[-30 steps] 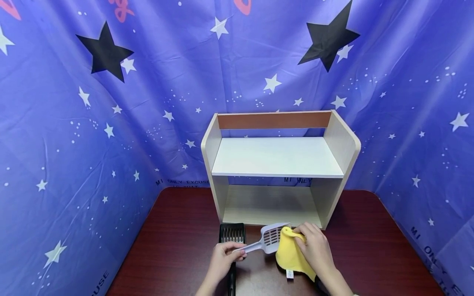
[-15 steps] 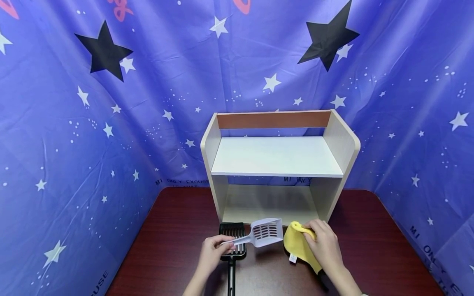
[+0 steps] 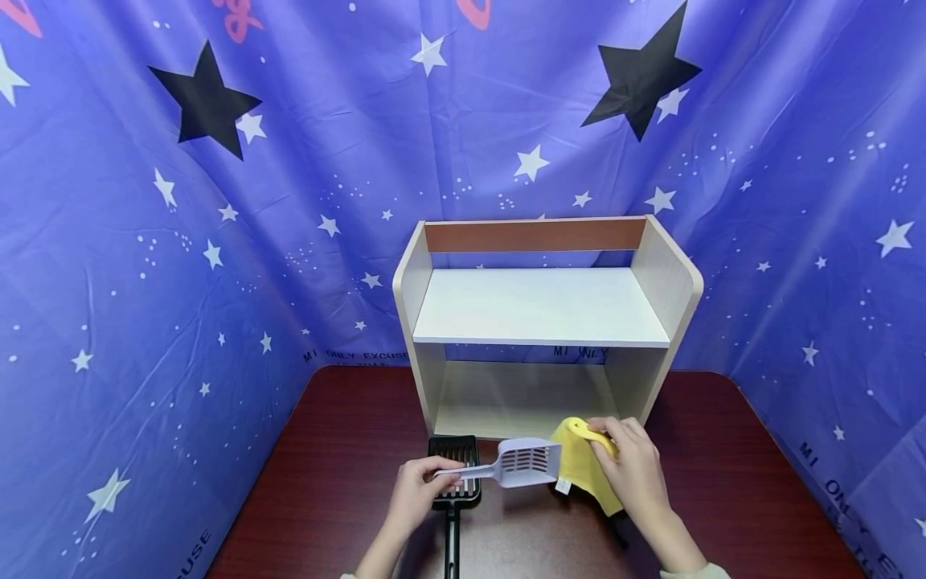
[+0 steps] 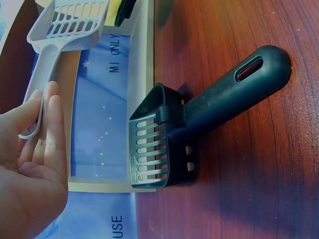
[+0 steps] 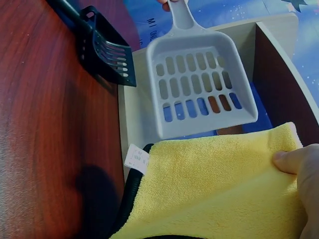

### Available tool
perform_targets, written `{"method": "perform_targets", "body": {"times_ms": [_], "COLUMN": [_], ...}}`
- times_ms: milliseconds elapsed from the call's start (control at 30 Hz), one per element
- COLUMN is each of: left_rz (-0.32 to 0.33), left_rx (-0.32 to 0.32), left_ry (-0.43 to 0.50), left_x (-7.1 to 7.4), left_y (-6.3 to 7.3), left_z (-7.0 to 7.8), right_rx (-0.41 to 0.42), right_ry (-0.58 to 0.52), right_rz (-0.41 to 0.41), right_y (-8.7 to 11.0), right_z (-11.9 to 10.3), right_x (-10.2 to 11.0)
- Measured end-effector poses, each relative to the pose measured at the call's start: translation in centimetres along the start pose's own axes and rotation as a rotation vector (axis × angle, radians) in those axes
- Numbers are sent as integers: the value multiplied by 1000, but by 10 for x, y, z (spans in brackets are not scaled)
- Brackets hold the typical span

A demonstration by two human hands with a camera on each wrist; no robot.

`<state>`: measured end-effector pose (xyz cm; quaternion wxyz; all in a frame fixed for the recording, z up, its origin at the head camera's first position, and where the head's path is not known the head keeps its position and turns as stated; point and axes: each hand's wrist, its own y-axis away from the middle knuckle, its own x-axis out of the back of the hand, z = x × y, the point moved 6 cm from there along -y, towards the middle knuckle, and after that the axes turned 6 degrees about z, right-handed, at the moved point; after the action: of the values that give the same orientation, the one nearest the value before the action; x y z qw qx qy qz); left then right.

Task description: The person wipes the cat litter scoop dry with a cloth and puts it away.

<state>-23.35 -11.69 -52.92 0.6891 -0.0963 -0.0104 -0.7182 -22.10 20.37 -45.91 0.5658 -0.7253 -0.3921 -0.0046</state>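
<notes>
A pale grey slotted litter scoop (image 3: 528, 462) is held above the table by its handle, pinched between the thumb and fingers of my left hand (image 3: 417, 492). My right hand (image 3: 631, 466) grips a folded yellow cloth (image 3: 582, 466) with a dark edge and a small white tag (image 5: 136, 159). In the head view the cloth's left side meets the scoop's front edge. The right wrist view shows the cloth just below the scoop's wide lip. Beneath my left hand a black slotted litter scoop (image 4: 149, 149) lies on the table, its handle toward me.
A two-level light wood shelf (image 3: 542, 310) stands behind the hands, close to the scoops. The dark red-brown table (image 3: 325, 482) extends to both sides. A blue star-printed curtain (image 3: 289, 241) hangs around the back and sides.
The grey scoop and left hand have shifted left from over the table's middle, and the scoop has turned to point right. The cloth moved right and up off its earlier spot with the right hand.
</notes>
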Motion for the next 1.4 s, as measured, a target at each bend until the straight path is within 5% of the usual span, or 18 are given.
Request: {"method": "perform_targets", "body": {"times_ms": [467, 767, 967, 1400], "left_rz": [-32, -10, -20, 16], "left_rx": [-60, -88, -98, -123], "left_ry": [-21, -132, -95, -134], "left_x": [-9, -15, -16, -11], "left_y": [1, 0, 0, 1], "left_z": [6, 7, 8, 6], "right_rx": [58, 95, 130, 234], "right_ry": [-11, -33, -68, -203], "right_rz": [-2, -4, -2, -123], "right_y": [-10, -9, -9, 0], "right_z": [-20, -28, -35, -49], "right_x": [-5, -7, -8, -16]}}
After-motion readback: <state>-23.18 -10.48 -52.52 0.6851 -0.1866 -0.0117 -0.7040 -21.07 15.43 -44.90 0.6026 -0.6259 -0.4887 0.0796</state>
